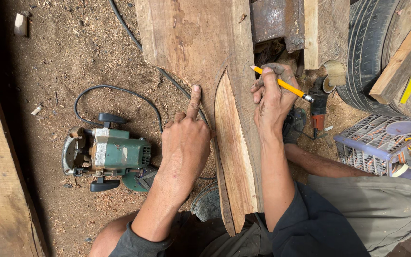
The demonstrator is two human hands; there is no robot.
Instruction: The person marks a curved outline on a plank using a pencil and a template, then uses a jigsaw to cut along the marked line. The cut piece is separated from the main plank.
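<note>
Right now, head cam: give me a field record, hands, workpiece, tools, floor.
left hand: left hand pressing on the wide plank, index finger pointing along the curved edge
right hand: right hand gripping a yellow pencil
workpiece: curved wood piece lying on the plank
tools: green router on the floor at left, black cord looping from it
floor: sawdust
right side: tyre, plastic crate

The plank (200, 43) is rough, matt raw wood, and the curved template (231, 152) lying on it is paler, smoother wood. The pencil (281, 84) is glossy yellow-painted wood with a metal ferrule. The router (108, 154) has a dusty green plastic and dull metal body, lying on a sawdust-covered floor (63, 62).
</note>
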